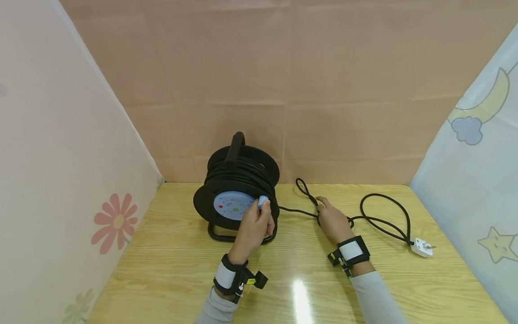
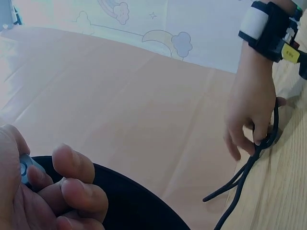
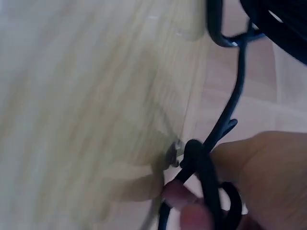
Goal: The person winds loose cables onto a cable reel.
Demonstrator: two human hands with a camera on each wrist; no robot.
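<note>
A black cable reel [image 1: 223, 185] with a pale blue socket face [image 1: 232, 205] stands upright on its tube stand, cable wound round its drum. My left hand [image 1: 254, 220] pinches the small blue winding knob [image 1: 263, 200] at the right of that face. To the right, my right hand [image 1: 333, 221] holds the loose black cable [image 1: 297, 210] low over the table. In the right wrist view the cable [image 3: 230, 105] loops around and between the fingers. One bent loop of it sticks out beyond the hand, toward the back wall.
Past my right hand the cable curls in a wide loop and ends in a white plug [image 1: 422, 247] on the wooden table [image 1: 299, 265]. A brown paper wall [image 1: 323, 99] closes off the back, with patterned panels [image 1: 481, 171] on either side.
</note>
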